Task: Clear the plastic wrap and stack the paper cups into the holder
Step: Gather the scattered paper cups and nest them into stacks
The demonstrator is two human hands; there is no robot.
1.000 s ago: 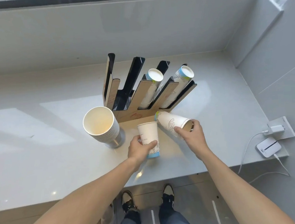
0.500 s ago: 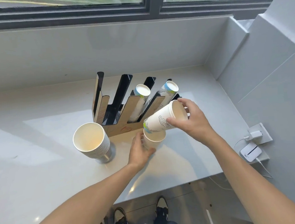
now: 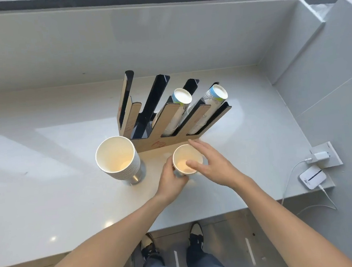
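A wooden and black cup holder point(image 3: 150, 144) with several slanted slots stands on the grey counter point(image 3: 46, 166). Its two right slots hold stacks of paper cups point(image 3: 181, 96) point(image 3: 217, 92); the left slots look empty. In front of it an upright nested paper cup point(image 3: 184, 161) sits on the counter, gripped at its left side by my left hand point(image 3: 171, 179). My right hand point(image 3: 214, 164) hovers flat over the cup's right rim, fingers spread, thumb at the rim. A tall stack of white cups point(image 3: 117, 157) stands to the left on a metal base.
A wall socket with a white charger point(image 3: 320, 155) and a small white device point(image 3: 312, 177) with cables lie at the counter's right edge. A grey wall rises behind and on the right. My shoes and the floor show below the counter's front edge.
My right hand carried the tilted cup down into the cup held by my left hand and let go of it; it now hovers open over the rim.
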